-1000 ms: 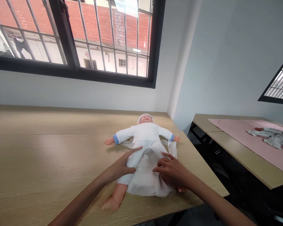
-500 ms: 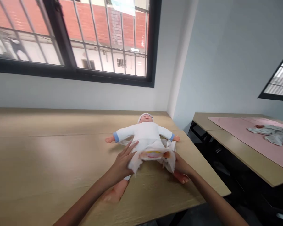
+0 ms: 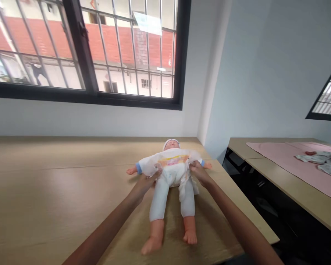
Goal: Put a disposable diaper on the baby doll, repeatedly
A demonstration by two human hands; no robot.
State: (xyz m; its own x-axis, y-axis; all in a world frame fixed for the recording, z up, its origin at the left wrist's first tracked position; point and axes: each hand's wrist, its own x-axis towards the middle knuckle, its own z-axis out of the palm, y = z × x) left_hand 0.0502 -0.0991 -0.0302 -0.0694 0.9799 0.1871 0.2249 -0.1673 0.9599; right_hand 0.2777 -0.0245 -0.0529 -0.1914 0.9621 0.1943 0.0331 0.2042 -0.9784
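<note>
A baby doll in a white outfit with blue cuffs lies on its back on the wooden table, its feet toward me. Round its hips is a white diaper, whose front panel with a yellow and pink print is raised over the doll's belly. My left hand is closed on the diaper's left edge. On the opposite edge, my right hand pinches the diaper too. Crumpled white diaper material hangs beside the doll's leg, below my right hand. Some of my fingertips are hidden by the diaper.
To the right, across a gap, stands a second table with a pink mat. Another doll in pale clothes lies on it, partly cut off by the frame. A barred window is in the wall behind.
Both hands have carried the diaper's front panel up from between the legs over the belly. The doll's legs now lie straighter and closer together. My left hand went from spread to closed.
</note>
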